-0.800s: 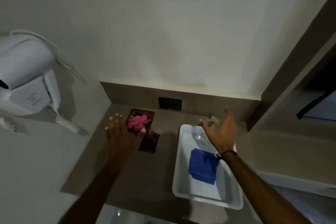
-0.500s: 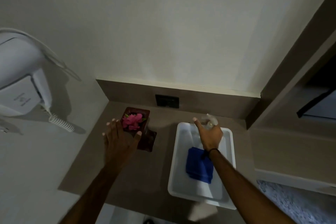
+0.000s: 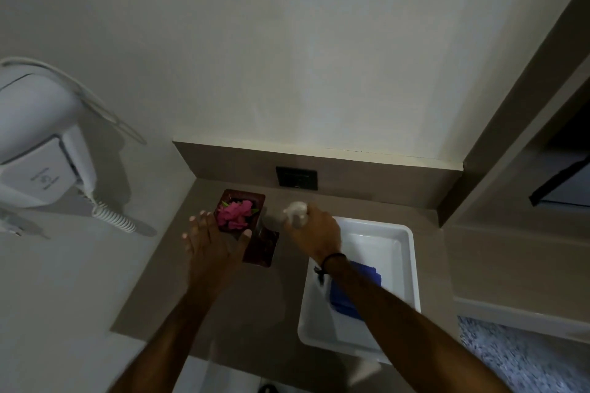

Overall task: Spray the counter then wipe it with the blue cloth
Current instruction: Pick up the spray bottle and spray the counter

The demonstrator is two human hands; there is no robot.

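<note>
My right hand [image 3: 314, 234] grips a clear spray bottle with a white trigger head [image 3: 295, 210], held above the brown counter [image 3: 242, 306] just left of the white tray [image 3: 410, 268]. The folded blue cloth [image 3: 367, 277] lies inside that tray, partly hidden under my right forearm. My left hand [image 3: 212, 247] hovers open over the counter, fingers spread, its thumb by the dark dish of pink flowers [image 3: 239, 212].
A dark saucer or second dish [image 3: 261, 249] sits beside the flower dish. A black wall socket [image 3: 297, 178] is set in the backsplash. A white wall-mounted hair dryer [image 3: 38, 150] with a coiled cord hangs at left. A cabinet [image 3: 517, 150] rises at right.
My right hand closed on the spray bottle at the tray's far edge and carried it left, out over the counter. My left hand stayed near the flower dish.
</note>
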